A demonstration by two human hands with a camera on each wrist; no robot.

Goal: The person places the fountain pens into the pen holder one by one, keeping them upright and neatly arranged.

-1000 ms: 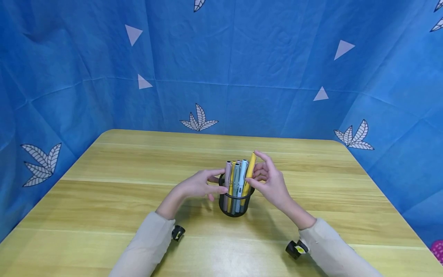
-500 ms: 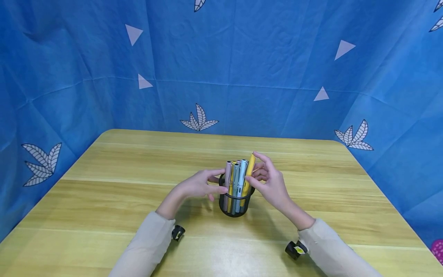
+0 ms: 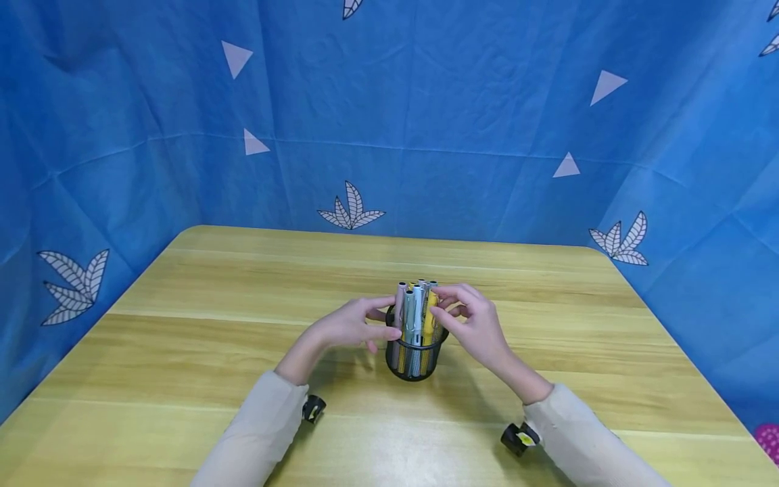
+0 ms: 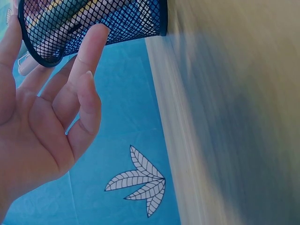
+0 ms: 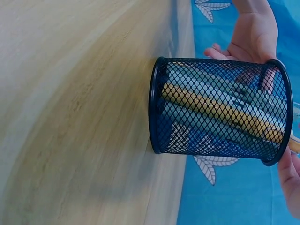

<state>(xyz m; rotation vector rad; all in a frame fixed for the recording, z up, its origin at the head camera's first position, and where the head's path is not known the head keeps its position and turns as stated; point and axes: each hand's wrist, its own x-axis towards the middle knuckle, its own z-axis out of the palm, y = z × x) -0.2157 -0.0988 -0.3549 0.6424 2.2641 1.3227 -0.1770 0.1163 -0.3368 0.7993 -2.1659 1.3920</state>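
Note:
A black mesh pen holder (image 3: 411,368) stands upright on the table, filled with several capped pens in lilac, grey-green, light blue and yellow. My left hand (image 3: 351,325) holds it at the rim from the left, thumb in front and fingers behind. From the right, my right hand (image 3: 477,326) pinches a yellow pen (image 3: 429,318) between thumb and index finger near its top; the pen's lower part is inside the holder. In the left wrist view, the left hand (image 4: 51,122) reaches around the mesh. The right wrist view shows the pens through the mesh wall (image 5: 220,150).
The wood-grain table (image 3: 243,284) extends around the holder on all sides. A blue cloth (image 3: 389,101) with white leaves and triangles hangs behind it and at both sides. A pink dotted object (image 3: 769,439) shows at the right edge.
The yellow pen in my right hand has gone down into the holder and stands more upright. My right fingers have lowered with it. Neighbouring pens have shifted left; the left hand has stayed put.

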